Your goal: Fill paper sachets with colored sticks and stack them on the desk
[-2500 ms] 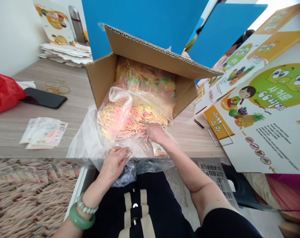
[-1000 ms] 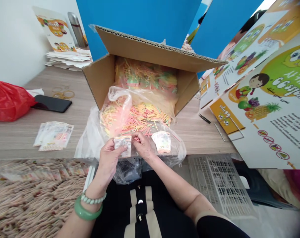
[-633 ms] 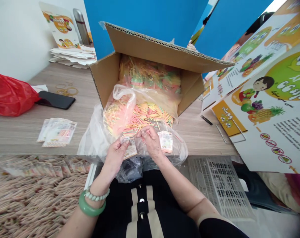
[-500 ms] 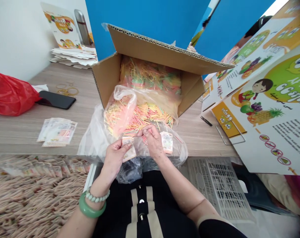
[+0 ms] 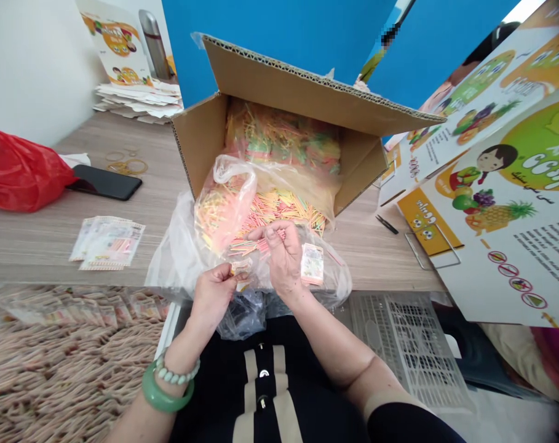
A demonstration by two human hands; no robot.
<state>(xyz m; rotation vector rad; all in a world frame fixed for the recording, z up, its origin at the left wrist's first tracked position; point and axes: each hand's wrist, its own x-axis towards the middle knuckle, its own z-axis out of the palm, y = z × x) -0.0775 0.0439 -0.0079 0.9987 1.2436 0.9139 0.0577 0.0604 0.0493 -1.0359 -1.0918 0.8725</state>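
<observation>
Both hands work just above the table's near edge. Left hand (image 5: pixel 214 292) pinches a small printed sachet (image 5: pixel 240 271) between thumb and fingertips, holding it up with its mouth turned toward the other hand. Right hand (image 5: pixel 283 258) is closed on a few pink sticks (image 5: pixel 261 245), whose long axis runs roughly left to right, their free ends pointing left and lying just above and to the right of the sachet. The two hands are near each other but apart, and the right hand is the nearer one to the supply. A short stack of empty sachets (image 5: pixel 312 264) rests just right of that hand on the clear plastic bag (image 5: pixel 178 258), which spills a heap of coloured sticks (image 5: pixel 279 206) out of the open cardboard box (image 5: pixel 200 141). Further left on the wooden table (image 5: pixel 39 246) lie filled sachets (image 5: pixel 108 243), a black phone (image 5: pixel 104 182), some rubber bands (image 5: pixel 126 166) and a red bag (image 5: pixel 21 175).
</observation>
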